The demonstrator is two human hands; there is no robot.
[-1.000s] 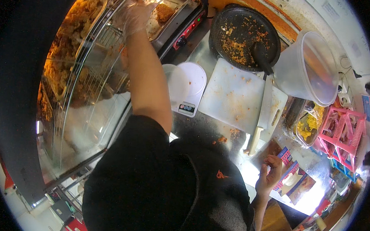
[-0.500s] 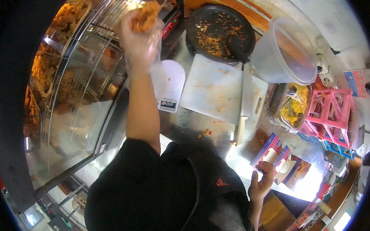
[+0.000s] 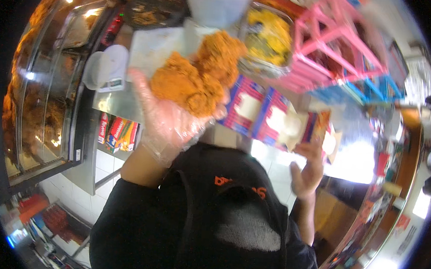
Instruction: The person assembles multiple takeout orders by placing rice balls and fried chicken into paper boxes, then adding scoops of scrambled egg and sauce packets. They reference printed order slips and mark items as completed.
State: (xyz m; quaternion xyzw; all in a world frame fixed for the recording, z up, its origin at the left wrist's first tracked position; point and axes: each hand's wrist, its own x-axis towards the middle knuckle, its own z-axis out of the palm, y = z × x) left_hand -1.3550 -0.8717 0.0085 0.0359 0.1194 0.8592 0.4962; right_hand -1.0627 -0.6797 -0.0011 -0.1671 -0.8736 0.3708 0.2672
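Note:
Large golden pieces of fried chicken [image 3: 194, 81] rest in my left hand [image 3: 164, 124], which wears a clear plastic glove. Its palm is beneath them, and the chicken hides part of the fingers. To the right, my bare right hand [image 3: 308, 174] has its fingers stretched and its thumb apart. Its fingertips are at the near edge of the rightmost of several open paper boxes [image 3: 273, 119], blue and pink with white insides. Whether they touch it I cannot tell.
A glass display case [image 3: 50, 90] with fried food stands at left, beside a white scale [image 3: 115, 62]. Behind the chicken are a cutting board [image 3: 147, 46], a dark pan [image 3: 156, 7], a clear tub [image 3: 216, 4] and a tray of yellow food [image 3: 268, 39]. A pink rack [image 3: 330, 38] stands at right.
My left hand has come away from the display case, rightward and nearer, carrying the fried chicken. My right hand has reached up to the boxes with straighter fingers. The view has shifted right.

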